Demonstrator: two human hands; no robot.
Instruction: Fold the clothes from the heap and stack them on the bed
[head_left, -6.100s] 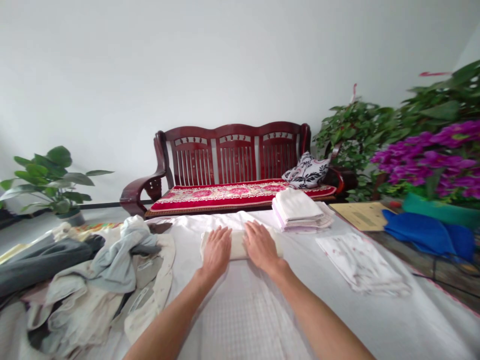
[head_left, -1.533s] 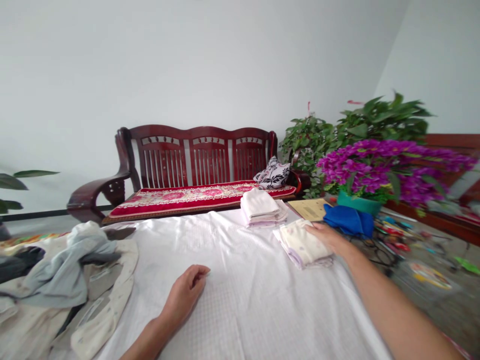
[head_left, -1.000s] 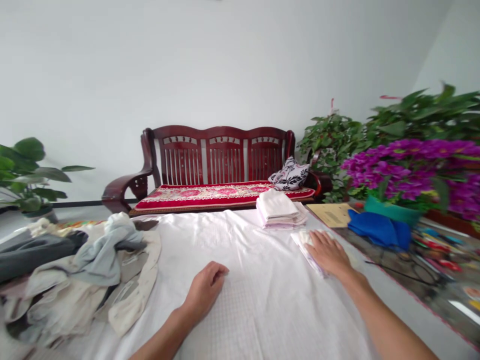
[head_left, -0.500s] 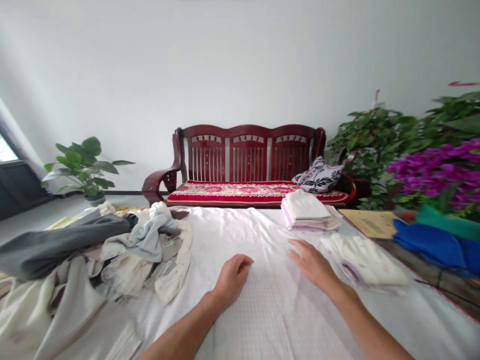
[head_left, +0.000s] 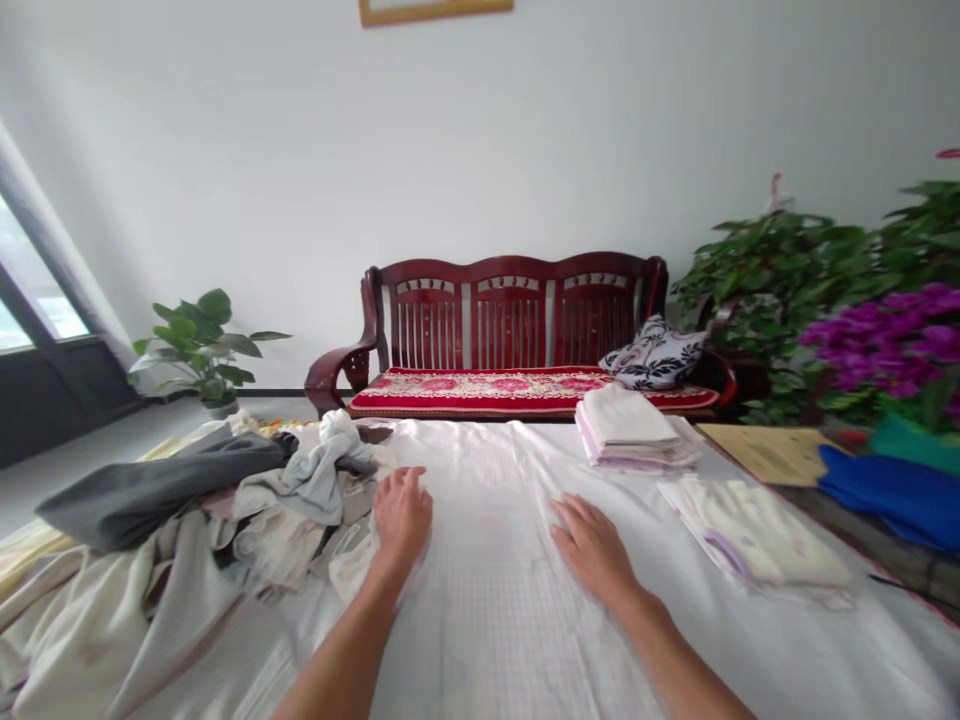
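Observation:
My left hand point(head_left: 403, 515) is at the right edge of a heap of loose clothes point(head_left: 277, 540), nearest to a cream garment point(head_left: 351, 572) that it partly covers. Its fingers are apart, and I see nothing held. Over the white sheet point(head_left: 495, 600) my right hand point(head_left: 594, 545) lies palm down, fingers stretched out and holding nothing. To its right rests a folded cream cloth with a lilac edge point(head_left: 772, 535). Farther back stands a stack of folded white and lilac cloths point(head_left: 630, 430).
Behind the covered surface is a dark red wooden bench point(head_left: 510, 320) with a patterned cushion point(head_left: 656, 352). Blue fabric point(head_left: 892, 495) and a tan board point(head_left: 765, 452) lie at the right. Purple flowers point(head_left: 892, 340) stand beyond; a potted plant point(head_left: 214, 350) is at the left.
My left hand has moved left and forward to the clothes heap, its fingers uncurling. My right hand has shifted slightly left and nearer to me. The view has tilted up and turned slightly left.

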